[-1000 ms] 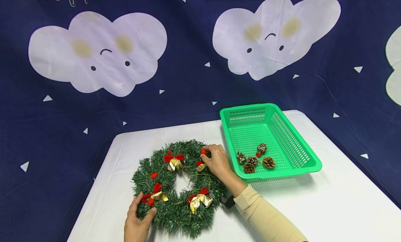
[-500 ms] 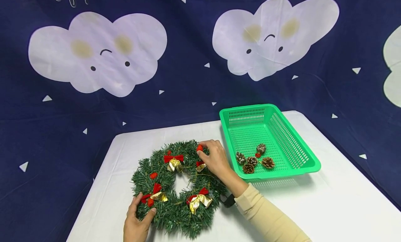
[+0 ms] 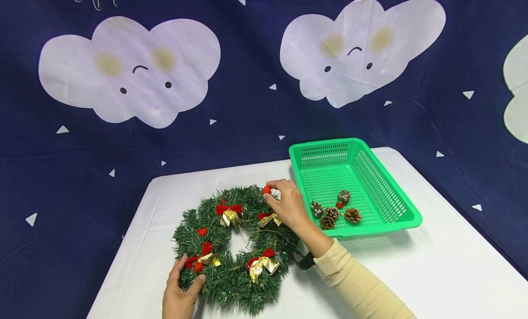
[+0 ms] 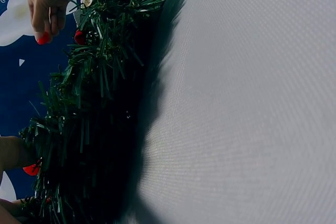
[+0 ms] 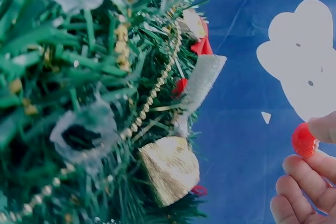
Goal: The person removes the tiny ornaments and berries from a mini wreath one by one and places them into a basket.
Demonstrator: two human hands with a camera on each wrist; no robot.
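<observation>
On the table lies a green tinsel wreath [image 3: 251, 292] with red-and-gold bows and red berry-like ornaments. My left hand [image 3: 180, 289] holds its near left edge, thumb toward the front and fingers at the outer side, beside a bow [image 3: 211, 258]. My right hand [image 3: 290, 204] pinches a small red bumpy ball ornament [image 5: 304, 140] between thumb and fingertips, over the wreath's far right part. In the right wrist view a gap shows between this ornament and the greenery. Just below that hand sits another bow [image 3: 270, 218], and a beaded gold string [image 5: 152, 98] crosses the branches.
A green plastic basket [image 3: 383, 190] stands right of the wreath. Inside it are several pinecones [image 3: 352, 215] and a small red piece [image 3: 339, 205]. A white cloth covers the table [image 3: 437, 264]; a dark blue cloud-print backdrop [image 3: 247, 140] hangs behind.
My right hand shifts left, then back right and upward with the red ball ornament, uncovering more of the bow below. The left hand stays on the wreath's edge.
</observation>
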